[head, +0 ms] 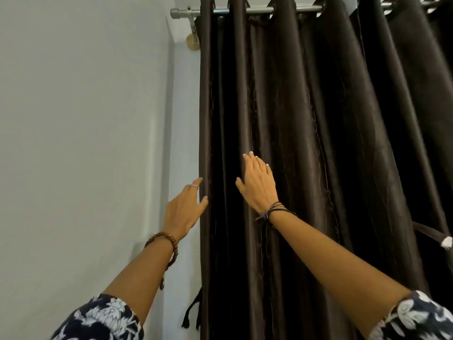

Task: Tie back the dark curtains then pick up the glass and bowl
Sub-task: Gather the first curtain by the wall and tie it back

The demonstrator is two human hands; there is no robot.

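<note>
Nearest to the camera are two patterned sleeves [103, 320], and from them both bare forearms reach up toward the dark curtains [306, 143]. The left hand [182, 209] is at the outer left edge of the fabric, beside the pale wall [73, 119]; its fingers are almost straight and only touch the hem, without closing on it. The right hand [257, 185] lies flat on a fold a little further in, fingers extended and together, holding nothing. The curtains hang in deep vertical folds from a metal rod [259, 10] at the top. The cloth looks soft, smooth and rather heavy, so I think it will slide in the hand; it is better to gather several folds together around the middle height and hold them firmly. A dark strap [191, 312] hangs low at the edge, perhaps the tie-back, but I cannot be sure. The glass and bowl are not in view, and the bottom of the curtains is cut off.
</note>
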